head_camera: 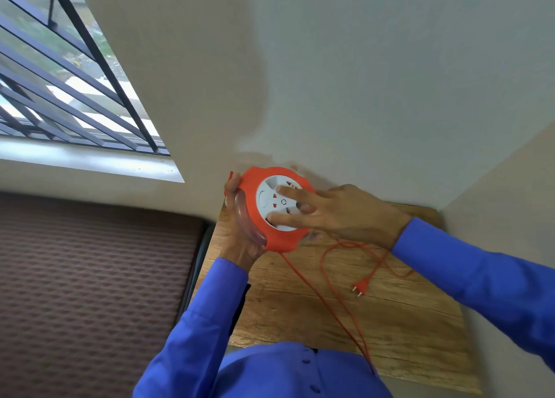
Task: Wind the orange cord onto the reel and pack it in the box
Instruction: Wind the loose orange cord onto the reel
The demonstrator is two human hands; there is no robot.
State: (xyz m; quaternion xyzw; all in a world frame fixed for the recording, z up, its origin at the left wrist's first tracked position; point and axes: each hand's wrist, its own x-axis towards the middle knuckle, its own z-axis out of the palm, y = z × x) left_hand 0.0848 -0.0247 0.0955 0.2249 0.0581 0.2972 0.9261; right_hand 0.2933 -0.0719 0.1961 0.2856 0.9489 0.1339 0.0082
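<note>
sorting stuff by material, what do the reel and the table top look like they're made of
Reel: looks like moulded plastic, orange body with a white face, smooth with a mild sheen. Table top: looks like wood or a wood-look laminate, light brown with visible grain lines and a dull finish; which one is unclear.

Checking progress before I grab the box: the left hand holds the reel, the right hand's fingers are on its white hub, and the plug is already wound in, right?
Not quite. In the head view the plug lies loose on the table. The rest stands: left hand holds the reel, right hand on the hub.

Orange reel (271,208) held upright, cord (324,300) trailing loose.
</note>
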